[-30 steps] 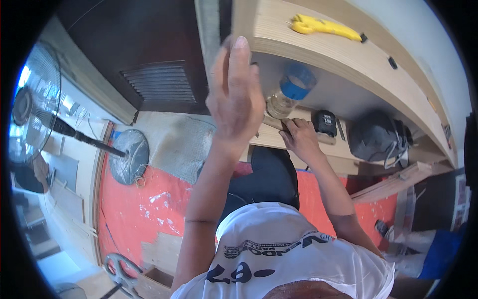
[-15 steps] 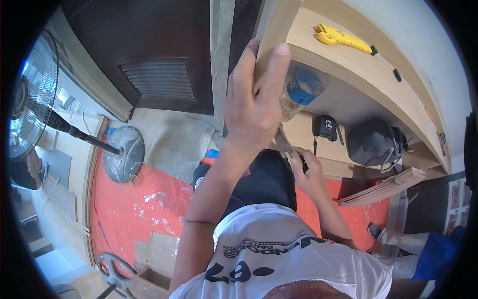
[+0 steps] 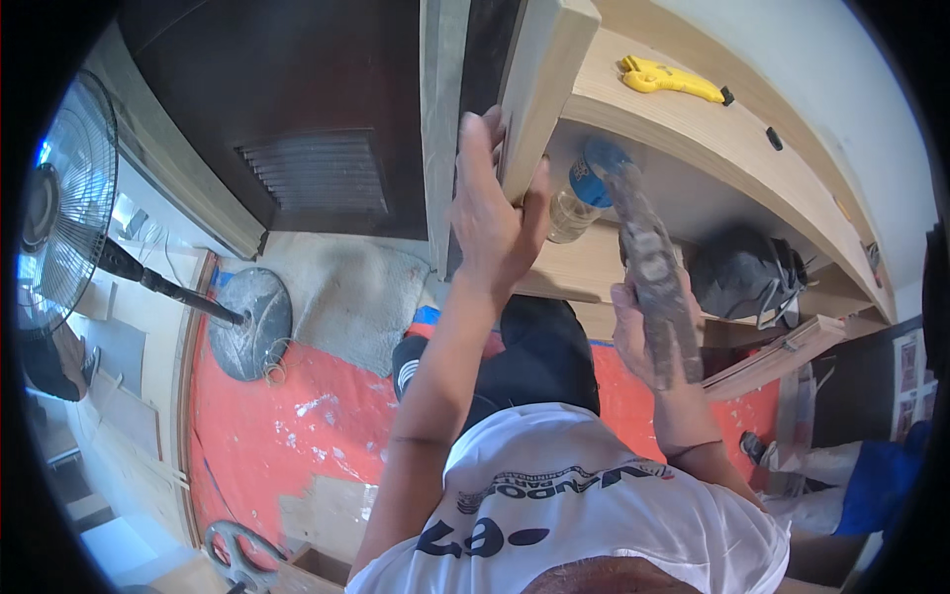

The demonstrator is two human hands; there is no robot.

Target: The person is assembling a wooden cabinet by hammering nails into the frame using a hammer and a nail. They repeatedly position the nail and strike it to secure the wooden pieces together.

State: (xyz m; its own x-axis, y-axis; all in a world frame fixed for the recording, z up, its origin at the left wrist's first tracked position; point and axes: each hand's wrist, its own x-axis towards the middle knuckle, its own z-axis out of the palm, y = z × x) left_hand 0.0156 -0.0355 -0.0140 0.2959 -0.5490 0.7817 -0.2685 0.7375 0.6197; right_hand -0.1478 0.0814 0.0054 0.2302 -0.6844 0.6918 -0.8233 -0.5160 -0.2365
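From the head view, looking down over the person's white shirt, the left hand point(image 3: 495, 213) is raised and wrapped around the front edge of a pale wooden board point(image 3: 544, 84) that stands upright at the end of the shelf unit; the fingers curl over one face and the thumb presses the other, so the hand is clamped on the board's edge. The right hand point(image 3: 643, 332) is closed around the lower part of a long, grey, dust-caked tool point(image 3: 648, 262), blurred here, which points up toward the lower shelf. Just behind the tool's tip a clear plastic bottle with a blue cap point(image 3: 584, 193) lies on that shelf, and a dark bag point(image 3: 742, 277) sits further right. On the top shelf point(image 3: 693, 134) lies a yellow utility knife point(image 3: 668, 79). To the left, on the red, paint-spattered floor point(image 3: 287, 426), stands a pedestal fan point(image 3: 69, 213) with its round base point(image 3: 247, 322) beside a grey mat.
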